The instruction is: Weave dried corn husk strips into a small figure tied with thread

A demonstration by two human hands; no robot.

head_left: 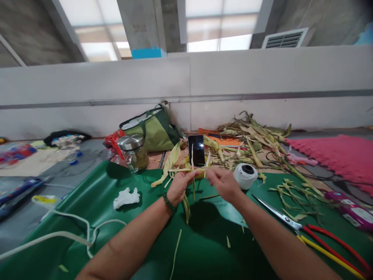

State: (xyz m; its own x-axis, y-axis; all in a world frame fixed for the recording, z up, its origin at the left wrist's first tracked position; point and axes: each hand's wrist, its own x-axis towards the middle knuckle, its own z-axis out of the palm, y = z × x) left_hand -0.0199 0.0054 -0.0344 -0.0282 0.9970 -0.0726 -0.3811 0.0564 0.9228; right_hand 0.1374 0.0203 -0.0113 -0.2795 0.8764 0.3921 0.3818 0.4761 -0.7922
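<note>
My left hand (pixel 180 186), with a dark green bead bracelet on the wrist, is closed in a pinch on several pale corn husk strips (pixel 178 170). The strips cross at the fingertips, some pointing up and sideways, others hanging below. Close by on the right, my right hand (pixel 222 182) has its fingers curled together, slightly blurred; what they hold, if anything, is hidden. Beyond the right hand stands a white spool of thread (pixel 244 179). Behind the strips a black phone (pixel 196 149) leans upright. Large scissors (pixel 287 221) with red and yellow handles lie beside my right forearm.
A green mat (pixel 140 237) covers the work surface. A lidded glass jar (pixel 136 155), a green bag (pixel 160 134) and crumpled white tissue (pixel 126 197) are on the left. Dried husks (pixel 253 136), knotted husk pieces (pixel 291 192) and a purple device (pixel 351 210) lie right. White cable (pixel 61 234) crosses lower left.
</note>
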